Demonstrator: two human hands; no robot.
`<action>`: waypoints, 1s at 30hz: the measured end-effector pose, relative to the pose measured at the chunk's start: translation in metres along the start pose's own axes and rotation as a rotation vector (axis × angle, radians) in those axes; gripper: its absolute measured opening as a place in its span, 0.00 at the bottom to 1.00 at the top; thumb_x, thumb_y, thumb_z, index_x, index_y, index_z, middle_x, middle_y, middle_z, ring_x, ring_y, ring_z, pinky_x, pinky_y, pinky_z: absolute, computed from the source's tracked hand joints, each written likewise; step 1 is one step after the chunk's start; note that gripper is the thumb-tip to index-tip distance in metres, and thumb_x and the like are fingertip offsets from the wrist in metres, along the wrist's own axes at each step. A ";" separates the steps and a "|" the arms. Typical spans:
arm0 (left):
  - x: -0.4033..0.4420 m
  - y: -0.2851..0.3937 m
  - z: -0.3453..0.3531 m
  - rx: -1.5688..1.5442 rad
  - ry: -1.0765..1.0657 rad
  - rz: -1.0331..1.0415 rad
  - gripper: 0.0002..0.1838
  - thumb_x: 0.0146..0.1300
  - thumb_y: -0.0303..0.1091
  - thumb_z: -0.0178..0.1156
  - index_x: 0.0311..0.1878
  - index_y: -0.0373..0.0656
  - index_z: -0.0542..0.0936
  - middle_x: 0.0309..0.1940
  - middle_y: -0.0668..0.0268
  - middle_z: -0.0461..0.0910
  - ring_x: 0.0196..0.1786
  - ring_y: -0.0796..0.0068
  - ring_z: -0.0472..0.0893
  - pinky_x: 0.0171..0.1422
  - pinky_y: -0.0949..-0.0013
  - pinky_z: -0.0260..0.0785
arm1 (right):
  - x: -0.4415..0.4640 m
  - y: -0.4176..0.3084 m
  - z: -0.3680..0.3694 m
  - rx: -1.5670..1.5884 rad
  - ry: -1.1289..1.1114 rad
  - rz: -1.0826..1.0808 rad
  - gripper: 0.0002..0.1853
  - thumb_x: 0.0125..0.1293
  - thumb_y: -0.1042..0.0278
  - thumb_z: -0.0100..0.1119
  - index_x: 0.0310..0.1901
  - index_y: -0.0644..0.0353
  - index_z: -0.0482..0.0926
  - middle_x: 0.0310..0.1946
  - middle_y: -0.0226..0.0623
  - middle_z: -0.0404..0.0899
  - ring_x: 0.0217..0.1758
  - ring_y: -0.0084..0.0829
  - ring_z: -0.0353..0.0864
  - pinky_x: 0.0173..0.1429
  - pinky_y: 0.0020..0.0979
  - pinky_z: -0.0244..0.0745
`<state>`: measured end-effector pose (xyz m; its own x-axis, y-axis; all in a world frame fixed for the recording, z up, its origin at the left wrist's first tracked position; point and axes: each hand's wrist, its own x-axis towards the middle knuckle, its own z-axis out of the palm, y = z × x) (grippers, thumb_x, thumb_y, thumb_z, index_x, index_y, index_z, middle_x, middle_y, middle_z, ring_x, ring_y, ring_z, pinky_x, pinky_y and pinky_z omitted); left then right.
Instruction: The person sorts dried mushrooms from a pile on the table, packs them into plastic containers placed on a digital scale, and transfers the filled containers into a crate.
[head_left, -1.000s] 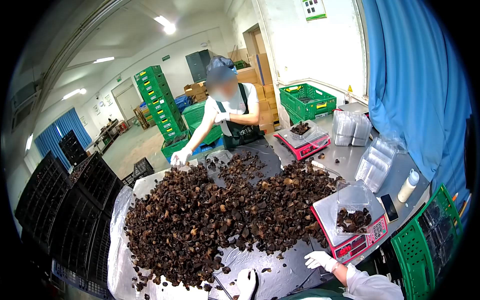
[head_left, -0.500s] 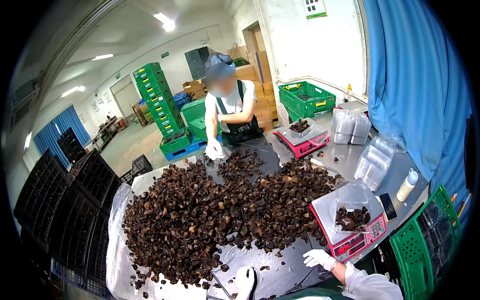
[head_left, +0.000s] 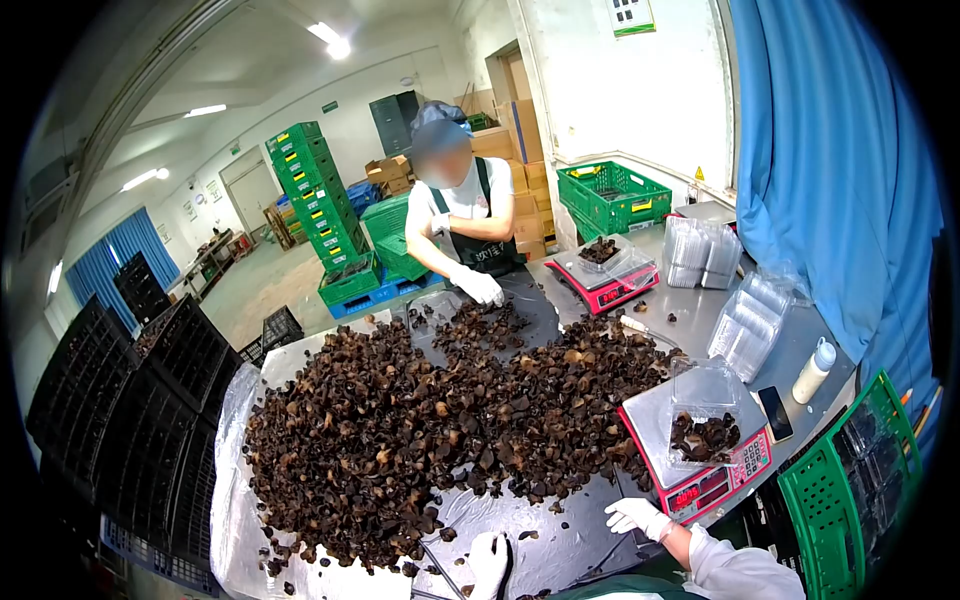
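Note:
White gloves cover both of my hands. My left hand (head_left: 488, 563) rests at the near edge of the table (head_left: 500, 520), below the big heap of dark dried fungus (head_left: 420, 440); how its fingers are held is too unclear to tell. To the right, my right hand (head_left: 637, 518) lies with fingers stretched out and nothing held, just left of the display of a red scale (head_left: 700, 493). On that scale stands an open clear plastic box (head_left: 705, 395) with dark fungus pieces (head_left: 705, 437) in it.
Across the table a co-worker (head_left: 465, 210) reaches a gloved hand (head_left: 477, 285) to the heap. A second red scale (head_left: 610, 295), clear box stacks (head_left: 745, 325), a phone (head_left: 775, 412) and a bottle (head_left: 815, 372) stand right. Black crates (head_left: 150, 430) are left, a green crate (head_left: 835, 500) lower right.
The co-worker's gloved hand has moved from the heap's far left edge rightward to the pieces in front of their body. My hands have hardly moved.

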<state>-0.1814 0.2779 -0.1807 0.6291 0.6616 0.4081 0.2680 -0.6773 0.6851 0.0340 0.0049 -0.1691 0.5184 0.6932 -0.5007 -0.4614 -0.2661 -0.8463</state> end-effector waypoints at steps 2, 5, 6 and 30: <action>0.000 -0.001 0.001 0.002 0.003 0.009 0.06 0.57 0.34 0.62 0.31 0.42 0.79 0.30 0.60 0.79 0.35 0.59 0.78 0.42 0.62 0.70 | 0.000 0.001 -0.001 0.003 -0.001 0.001 0.17 0.73 0.59 0.43 0.52 0.61 0.77 0.39 0.44 0.83 0.39 0.34 0.85 0.43 0.30 0.81; 0.001 0.001 -0.001 0.000 0.003 0.013 0.06 0.57 0.34 0.62 0.31 0.42 0.79 0.30 0.60 0.79 0.35 0.60 0.78 0.42 0.62 0.70 | 0.000 0.000 0.000 0.008 -0.008 -0.008 0.17 0.73 0.59 0.43 0.52 0.61 0.77 0.39 0.45 0.83 0.38 0.34 0.85 0.43 0.30 0.81; 0.001 0.003 -0.002 -0.005 -0.001 0.006 0.06 0.57 0.34 0.62 0.31 0.42 0.79 0.30 0.60 0.79 0.35 0.60 0.78 0.42 0.62 0.70 | -0.001 -0.001 0.001 0.006 -0.003 -0.006 0.17 0.73 0.59 0.44 0.52 0.61 0.77 0.39 0.45 0.83 0.38 0.34 0.85 0.43 0.30 0.81; 0.001 0.006 -0.005 0.015 -0.040 -0.010 0.05 0.58 0.32 0.61 0.35 0.41 0.80 0.32 0.59 0.79 0.36 0.60 0.79 0.44 0.63 0.71 | -0.001 -0.001 0.001 0.008 -0.002 -0.005 0.18 0.73 0.59 0.44 0.52 0.62 0.77 0.39 0.44 0.83 0.38 0.33 0.85 0.43 0.30 0.81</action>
<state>-0.1828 0.2760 -0.1727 0.6549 0.6553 0.3765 0.2849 -0.6755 0.6801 0.0336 0.0051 -0.1678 0.5189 0.6962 -0.4961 -0.4648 -0.2573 -0.8472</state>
